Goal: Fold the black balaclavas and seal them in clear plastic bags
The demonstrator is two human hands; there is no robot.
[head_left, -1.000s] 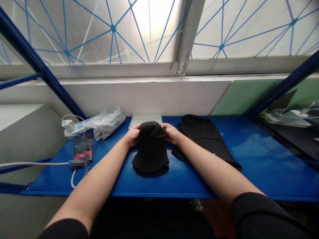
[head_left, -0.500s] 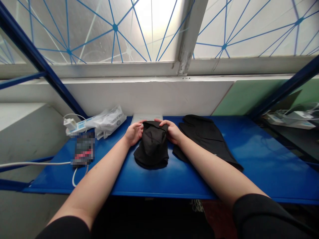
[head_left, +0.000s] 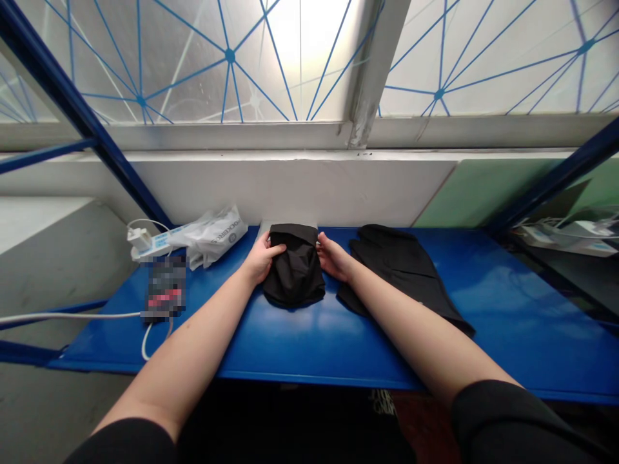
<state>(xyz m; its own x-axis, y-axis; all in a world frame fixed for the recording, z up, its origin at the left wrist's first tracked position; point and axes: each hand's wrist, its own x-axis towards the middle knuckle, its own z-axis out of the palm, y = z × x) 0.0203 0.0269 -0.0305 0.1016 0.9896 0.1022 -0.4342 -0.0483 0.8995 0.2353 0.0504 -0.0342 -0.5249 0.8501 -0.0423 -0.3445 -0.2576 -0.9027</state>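
Observation:
A black cloth piece (head_left: 294, 274), soft and bag-like with a folded band along its far edge, is between my two hands over the blue shelf (head_left: 309, 351). My left hand (head_left: 262, 258) is closed on its left side, the thumb lying on top and the fingers partly hidden underneath. At the right edge of the cloth, my right hand (head_left: 334, 256) has its thumb and fingers bent against the fabric; some fingertips are hidden. Just beyond my right hand, a second black cloth piece (head_left: 401, 264) lies flat, partly covered by my right forearm.
A white plastic bag (head_left: 213, 238) and a white power strip (head_left: 157, 243) lie at the back left. Nearer stands a blurred dark device (head_left: 164, 290) with cables. Blue frame posts (head_left: 120, 171) rise at both sides. A pale flat object (head_left: 265, 227) sits behind the cloth.
The cloth's near edge has moved away from me and its folded band now lies flatter and wider. My left thumb has come onto the fabric; my right hand has shifted to its side.

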